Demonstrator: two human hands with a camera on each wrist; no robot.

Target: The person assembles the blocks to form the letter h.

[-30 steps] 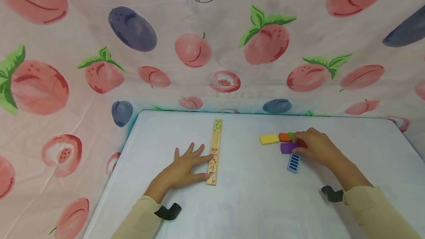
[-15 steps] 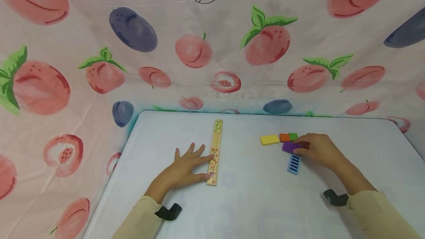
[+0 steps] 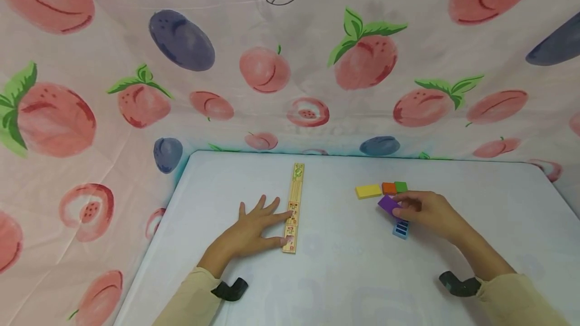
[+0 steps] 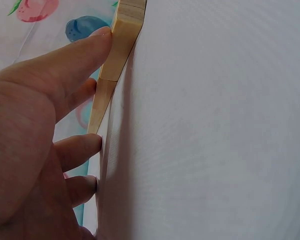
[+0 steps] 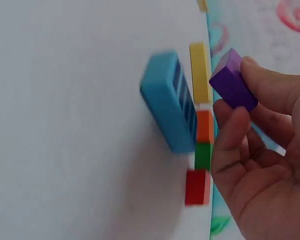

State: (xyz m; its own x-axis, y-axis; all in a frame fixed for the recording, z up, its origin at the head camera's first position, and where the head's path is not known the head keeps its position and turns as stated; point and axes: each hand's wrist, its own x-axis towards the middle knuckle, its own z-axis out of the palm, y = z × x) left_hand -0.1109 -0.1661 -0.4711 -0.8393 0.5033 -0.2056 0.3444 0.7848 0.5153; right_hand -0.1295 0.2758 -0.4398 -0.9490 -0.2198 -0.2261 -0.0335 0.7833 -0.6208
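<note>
My right hand (image 3: 432,213) pinches a purple block (image 5: 234,82) between thumb and fingers, tilted and raised over the table. In the head view the purple block overlaps the far end of a blue block (image 3: 401,229) with dark bars. Just beyond are an orange block (image 3: 388,188) and a green block (image 3: 401,186). A red block (image 5: 197,187) shows in the right wrist view beside the green one; the hand covers it in the head view. My left hand (image 3: 251,233) lies with spread fingers, thumb and index fingertips touching a long wooden strip (image 3: 293,210) with printed markings.
A yellow block (image 3: 368,191) lies left of the orange one. The white table (image 3: 335,286) ends at the back against a fruit-print cloth (image 3: 312,84). Black curved pieces sit at both wrists, the left one (image 3: 230,290) near the sleeve cuff.
My right hand has picked up the purple block from beside the orange and green ones and moved toward me, tilting it over the blue block. The left hand stays still on the strip.
</note>
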